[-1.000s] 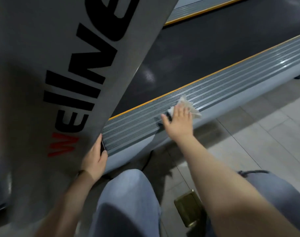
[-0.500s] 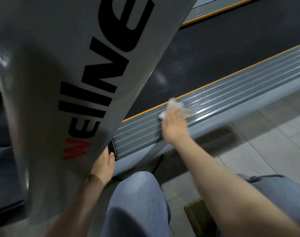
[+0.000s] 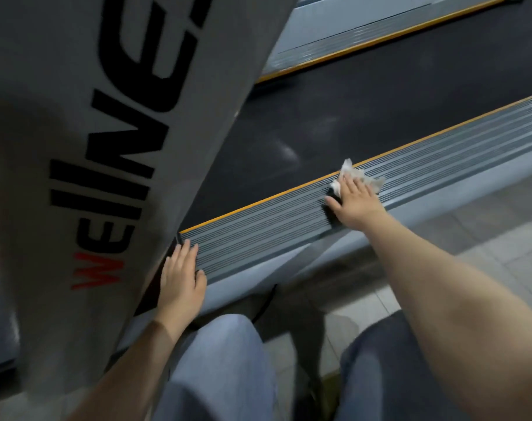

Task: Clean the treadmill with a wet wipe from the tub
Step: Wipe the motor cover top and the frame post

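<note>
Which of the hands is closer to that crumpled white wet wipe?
Right. The right hand presses flat on the crumpled white wet wipe on the ribbed grey side rail; the left hand rests further down that rail, apart from it.

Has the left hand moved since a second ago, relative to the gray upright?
Yes. The left hand has left the upright's edge and now lies flat on the ribbed side rail, just right of the upright's base.
</note>
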